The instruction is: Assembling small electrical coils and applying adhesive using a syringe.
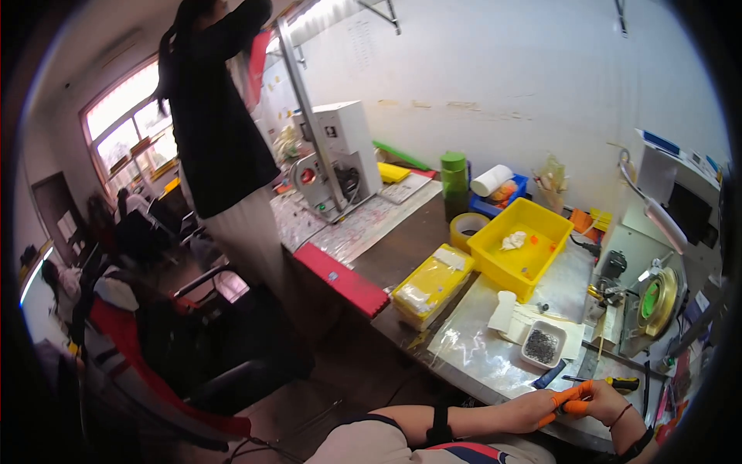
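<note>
My left hand (532,411) and my right hand (600,401) meet at the front edge of the metal-topped bench (464,363). Orange covers wrap several fingertips. The fingers are closed together, and whatever is between them is too small and hidden to name. Just beyond lies a screwdriver (623,383) with a yellow and black handle, beside a dark blue strip (550,376). A white square dish (543,345) of tiny dark parts stands farther off, with a white paper roll (502,311) at its far left.
A yellow bin (495,255), a tape roll (468,226), a yellow-lidded box (433,284) and a green bottle (455,182) stand farther back. At right are a machine with a round green-centred disc (655,298) and a lamp (666,226). A person (220,116) stands left beyond a chair (147,363).
</note>
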Available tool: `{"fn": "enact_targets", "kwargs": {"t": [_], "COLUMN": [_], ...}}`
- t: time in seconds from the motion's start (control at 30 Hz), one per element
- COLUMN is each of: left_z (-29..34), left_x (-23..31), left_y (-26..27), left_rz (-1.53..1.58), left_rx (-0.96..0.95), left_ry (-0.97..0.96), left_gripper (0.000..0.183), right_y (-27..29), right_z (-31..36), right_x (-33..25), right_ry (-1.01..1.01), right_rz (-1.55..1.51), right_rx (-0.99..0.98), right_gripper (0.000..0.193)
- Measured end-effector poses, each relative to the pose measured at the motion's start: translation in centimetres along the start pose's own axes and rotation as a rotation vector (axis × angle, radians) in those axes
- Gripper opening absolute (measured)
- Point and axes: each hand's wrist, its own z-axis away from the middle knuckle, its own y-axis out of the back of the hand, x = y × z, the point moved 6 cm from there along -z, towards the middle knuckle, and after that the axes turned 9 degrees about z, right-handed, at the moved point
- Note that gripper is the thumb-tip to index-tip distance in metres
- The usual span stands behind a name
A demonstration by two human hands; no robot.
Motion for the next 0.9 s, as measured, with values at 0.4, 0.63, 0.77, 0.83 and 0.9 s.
{"fn": "enact_targets", "kwargs": {"t": [0.4,0.63,0.77,0.83,0.9], "left_z": [-0.1,0.2,-0.1,-0.3,-0.3], "left_x": [-0.4,0.6,0.6,-0.9,-0.1], "left_y": [0.3,0.1,-0.4,-0.1,0.6], "left_rz": [-0.058,-0.022,-0.111,0.02,-0.012], "left_rx": [0.072,0.105,0.079,0.066,0.07], "left_ry": [-0.1,-0.076,-0.198,0.042,0.027], "left_gripper": [0.038,0.033,0.035,0.036,0.05], "right_y": [0.5,0.3,0.0,0.2,0.2], "right_z": [-1.0,0.4,1.0,-0.1,-0.2], "right_x": [-1.3,-1.2,-1.8,-2.0,-2.8], "right_ry": [-0.226,-0.14,-0.081,-0.019,-0.034], "right_rz": [-0.079,0.036,0.086,0.16,0.128], "right_rx": [-0.133,0.079,0.038,0.007,-0.023], "right_gripper": [0.024,0.029,0.03,0.033,0.042]}}
